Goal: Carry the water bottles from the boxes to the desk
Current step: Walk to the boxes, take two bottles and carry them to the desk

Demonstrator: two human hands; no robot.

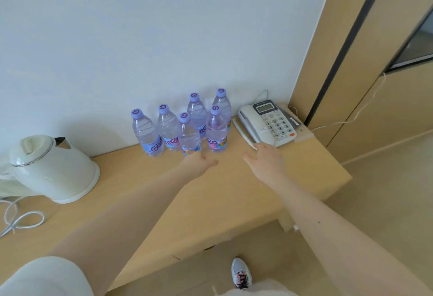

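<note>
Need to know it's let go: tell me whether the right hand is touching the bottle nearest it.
Apart. The head view shows a strip of bare desk between the right hand and the nearest bottle, which stands upright.

Six bottles (189, 131) stand on desk (145, 192) in tight bunch, at back by wall (140, 38). Phone (269, 122) just right of bottles, near desk's right end. Kettle (51, 167) far left on desk, cord (23, 220) before it. Left hand (201, 162) just before bottles. Right hand (267, 157) just before phone. Shoe (241, 272) on floor, before desk.
</note>
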